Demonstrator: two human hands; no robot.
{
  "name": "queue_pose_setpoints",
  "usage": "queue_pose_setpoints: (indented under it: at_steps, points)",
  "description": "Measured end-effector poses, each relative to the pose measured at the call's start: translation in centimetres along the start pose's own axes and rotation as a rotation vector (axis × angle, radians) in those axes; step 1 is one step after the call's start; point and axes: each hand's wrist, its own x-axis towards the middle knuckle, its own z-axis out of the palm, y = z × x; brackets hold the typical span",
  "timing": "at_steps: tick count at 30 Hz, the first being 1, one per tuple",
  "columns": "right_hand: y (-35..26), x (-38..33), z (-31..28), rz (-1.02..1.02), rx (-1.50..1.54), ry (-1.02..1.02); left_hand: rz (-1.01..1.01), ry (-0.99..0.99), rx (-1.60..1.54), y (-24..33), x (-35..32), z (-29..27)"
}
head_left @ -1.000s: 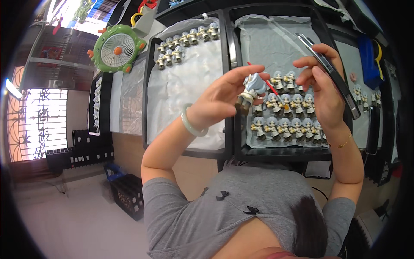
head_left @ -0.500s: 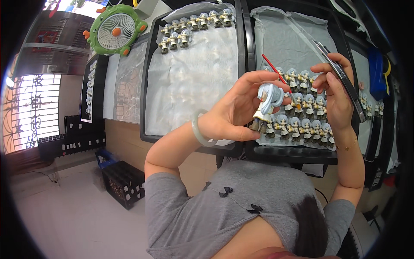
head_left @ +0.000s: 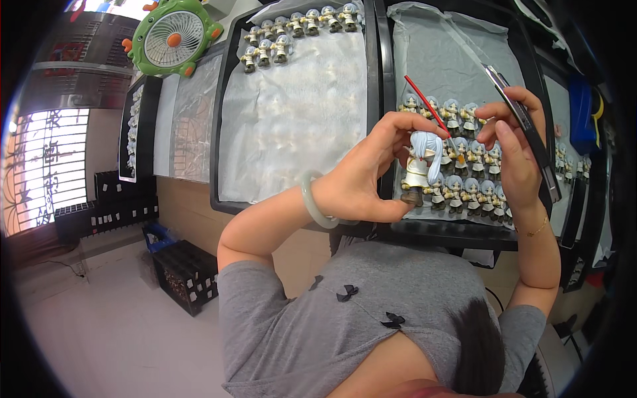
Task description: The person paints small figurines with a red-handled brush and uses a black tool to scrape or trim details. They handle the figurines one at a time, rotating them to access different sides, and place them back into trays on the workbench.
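My left hand (head_left: 368, 166), with a pale bangle on its wrist, is closed on a small figurine (head_left: 416, 169). The figurine stands upright between thumb and fingers, with pale blue-grey hair, white-and-yellow clothes and brown boots. To its right, my right hand (head_left: 521, 146) grips a thin dark phone (head_left: 531, 129), seen nearly edge-on and tilted. A paintbrush (head_left: 428, 104) with a red handle and orange tip lies among the figurines behind my left hand. Below and beyond my hands, rows of matching figurines (head_left: 472, 189) fill the near part of the right tray (head_left: 458, 40).
The left black tray (head_left: 292, 132), lined with white sheeting, has several figurines (head_left: 312, 23) at its far end. A green animal-shaped fan (head_left: 172, 40) stands far left. A blue object (head_left: 584, 113) sits at far right; black crates (head_left: 182, 278) stand on the floor.
My left hand has moved slightly right and turned the figurine, so more of its side and long hair shows. My right hand still holds the phone. The whole view has shifted a little.
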Motion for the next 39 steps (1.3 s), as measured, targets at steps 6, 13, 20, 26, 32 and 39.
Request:
queue_pose_setpoints:
  at_steps: [6, 13, 20, 26, 32, 39]
  points:
    - [-0.4, -1.2, 1.4, -0.21, -0.057, -0.143, -0.046, -0.011, 0.146, -0.2, -0.2, -0.1]
    - [-0.3, -1.2, 1.9, -0.382, -0.158, -0.333, 0.026, 0.11, 0.292, -1.9, -0.4, 0.5]
    - [0.0, -1.6, 2.2, -0.146, -0.244, -0.275, 0.197, 0.141, 0.638, -0.3, -0.1, 0.0]
    - [0.2, -1.8, 2.7, 0.089, -0.121, -0.3, 0.232, 0.181, 0.745, -0.4, 0.0, -0.1]
    - [0.1, -1.9, 3.2, 0.35, 0.054, -0.403, 0.216, 0.203, 0.837, -0.7, -0.1, 0.0]
    - [-0.1, -1.8, 3.3, 0.447, 0.146, -0.409, 0.194, 0.202, 0.894, -0.4, -0.1, 0.0]
